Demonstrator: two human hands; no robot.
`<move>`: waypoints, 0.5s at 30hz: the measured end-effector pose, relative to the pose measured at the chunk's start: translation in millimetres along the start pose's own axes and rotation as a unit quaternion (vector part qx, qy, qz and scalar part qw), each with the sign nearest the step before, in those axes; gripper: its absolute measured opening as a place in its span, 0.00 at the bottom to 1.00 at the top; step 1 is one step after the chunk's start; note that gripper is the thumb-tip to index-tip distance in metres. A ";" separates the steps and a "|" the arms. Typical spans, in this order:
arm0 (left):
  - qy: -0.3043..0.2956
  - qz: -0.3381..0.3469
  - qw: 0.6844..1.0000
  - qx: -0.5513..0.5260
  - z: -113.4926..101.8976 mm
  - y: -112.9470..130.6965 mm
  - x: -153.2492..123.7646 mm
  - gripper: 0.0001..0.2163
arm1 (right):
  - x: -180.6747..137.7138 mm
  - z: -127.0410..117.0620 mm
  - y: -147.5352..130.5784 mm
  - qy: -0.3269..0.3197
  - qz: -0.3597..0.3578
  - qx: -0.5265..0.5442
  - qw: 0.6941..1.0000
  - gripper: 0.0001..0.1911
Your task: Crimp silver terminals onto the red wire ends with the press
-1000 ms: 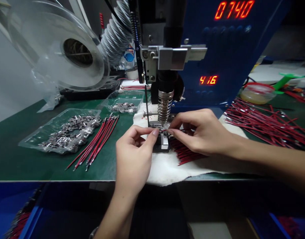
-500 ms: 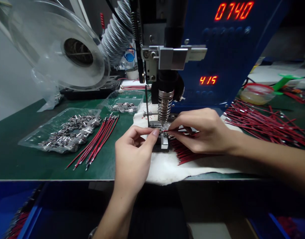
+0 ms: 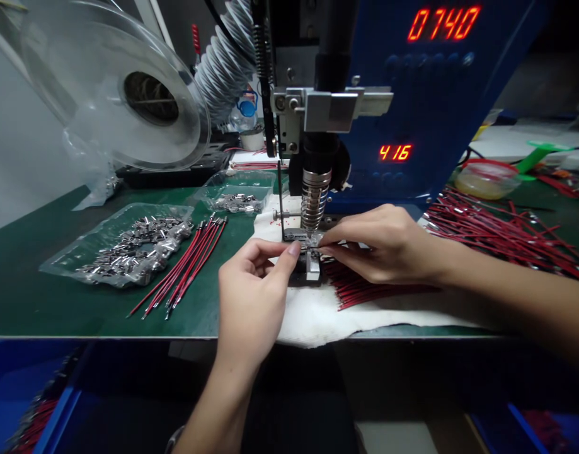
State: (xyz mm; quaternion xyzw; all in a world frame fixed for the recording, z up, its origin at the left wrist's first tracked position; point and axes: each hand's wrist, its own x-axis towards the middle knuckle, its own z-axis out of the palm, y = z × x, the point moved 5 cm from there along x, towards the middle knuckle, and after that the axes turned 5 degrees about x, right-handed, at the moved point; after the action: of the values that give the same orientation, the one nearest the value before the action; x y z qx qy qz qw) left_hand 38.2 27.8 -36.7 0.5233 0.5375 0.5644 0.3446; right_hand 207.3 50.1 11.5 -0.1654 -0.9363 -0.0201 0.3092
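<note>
My left hand (image 3: 254,290) is closed in a pinch at the left side of a small metal fixture (image 3: 312,270) under the soldering machine's head. What its thumb and forefinger hold is too small to make out. From the right, my right hand (image 3: 384,246) pinches a thin red wire, mostly hidden by the fingers, with its end at the fixture. Directly above the fingertips stands the spring-wrapped tip holder (image 3: 316,198). Under my right hand, a row of red wires (image 3: 365,293) lies on a white cloth (image 3: 312,321).
Left on the green table (image 3: 15,284) are a clear tray of small metal parts (image 3: 133,249), a second tray (image 3: 237,200) and a red wire bundle (image 3: 189,261). A wire heap (image 3: 501,233) lies right. The blue machine housing (image 3: 412,94) and clear reel (image 3: 100,82) rise behind.
The lower red display has gone from 415 to 416. My right hand's fingers have closed up slightly, and less of the red wire shows. My left hand has hardly moved.
</note>
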 end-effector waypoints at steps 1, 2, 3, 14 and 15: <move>0.002 -0.002 1.000 -0.001 -0.1 -0.3 0.0 0.10 | 0.6 -1.4 0.8 -0.004 0.007 0.015 1.000 0.05; 0.006 -0.003 1.000 -0.002 -0.3 -0.3 0.1 0.11 | 1.2 -2.8 1.7 -0.010 0.013 0.030 0.999 0.05; 0.011 -0.004 1.000 -0.002 -0.8 -0.3 0.2 0.11 | 1.8 -4.0 2.5 -0.019 0.016 0.046 0.999 0.05; 0.025 -0.017 0.999 -0.013 -2.5 -2.2 0.3 0.12 | 1.5 -6.4 14.7 -0.064 0.044 0.110 0.991 0.07; 0.023 -0.017 1.000 -0.012 -2.3 -1.9 0.3 0.12 | 1.8 -6.2 14.1 -0.066 0.044 0.110 0.991 0.07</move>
State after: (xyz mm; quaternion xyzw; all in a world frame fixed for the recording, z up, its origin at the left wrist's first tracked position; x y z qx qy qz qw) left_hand 35.6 27.9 -38.2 0.4967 0.5475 0.5765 0.3482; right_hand 214.0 63.0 16.6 -0.1725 -0.9428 0.1081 0.2639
